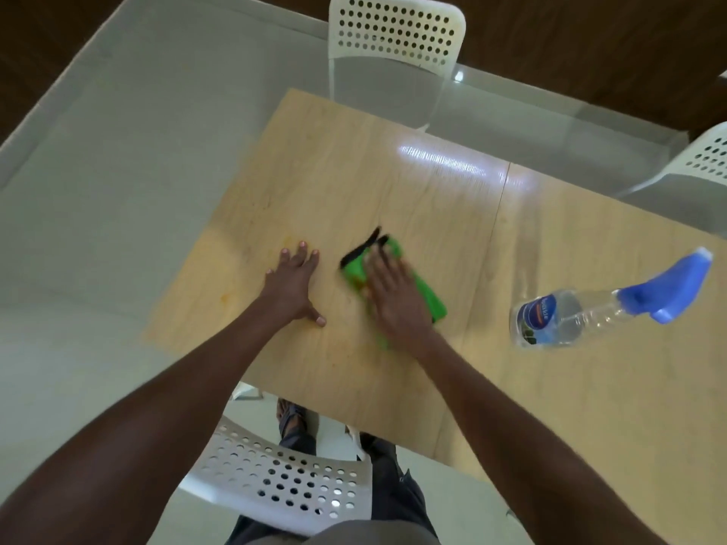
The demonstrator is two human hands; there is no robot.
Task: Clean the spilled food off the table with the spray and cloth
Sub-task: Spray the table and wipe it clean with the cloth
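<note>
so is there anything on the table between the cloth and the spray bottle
No. In the head view the stretch of table between the cloth under the right hand and the spray bottle is bare wood, crossed only by a seam.

Green cloth (pixel 427 298) edged black, clear bottle (pixel 566 318) capped blue — pale wood-grain table (pixel 550 387), white perforated chairs (pixel 395 31).

Both hands are resting on the table (pixel 393 182): left hand (pixel 293 287) lying flat, right hand (pixel 395 297) just beside it, lying on the cloth (pixel 429 298). Spray bottle (pixel 590 312) is standing well apart to the right. Chairs are sitting behind (pixel 393 37), far right (pixel 704 159) and in front (pixel 283 477).
</note>
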